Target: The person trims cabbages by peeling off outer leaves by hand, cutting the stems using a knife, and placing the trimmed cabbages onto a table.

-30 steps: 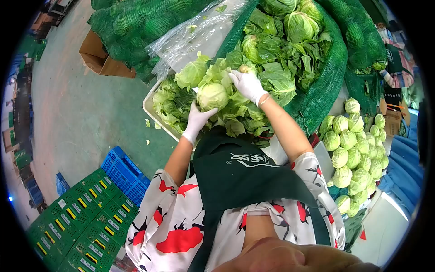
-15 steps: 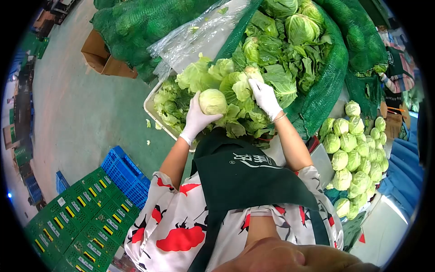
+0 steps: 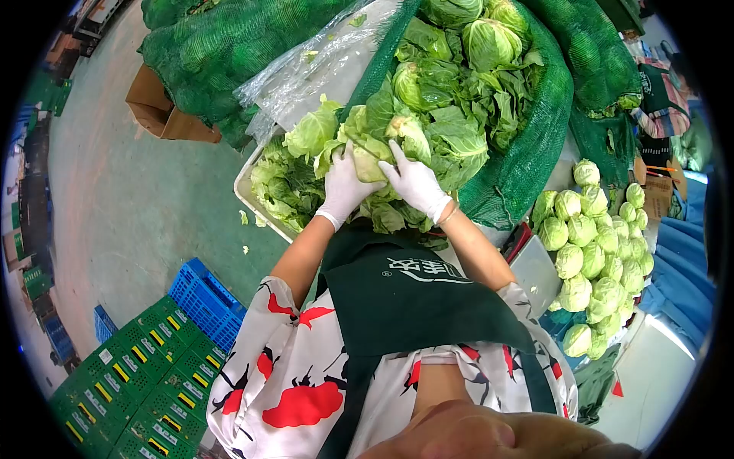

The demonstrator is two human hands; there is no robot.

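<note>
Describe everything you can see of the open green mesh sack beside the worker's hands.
The open sack looks like dark green woven plastic mesh. It lies wide open, its edges spread to either side of its load: pale green whole cabbages towards the far end, with darker loose leaves nearer the worker. The near right side bulges and creases. Another filled sack lies to its right. Whether the right hand touches the mesh cannot be told.
</note>
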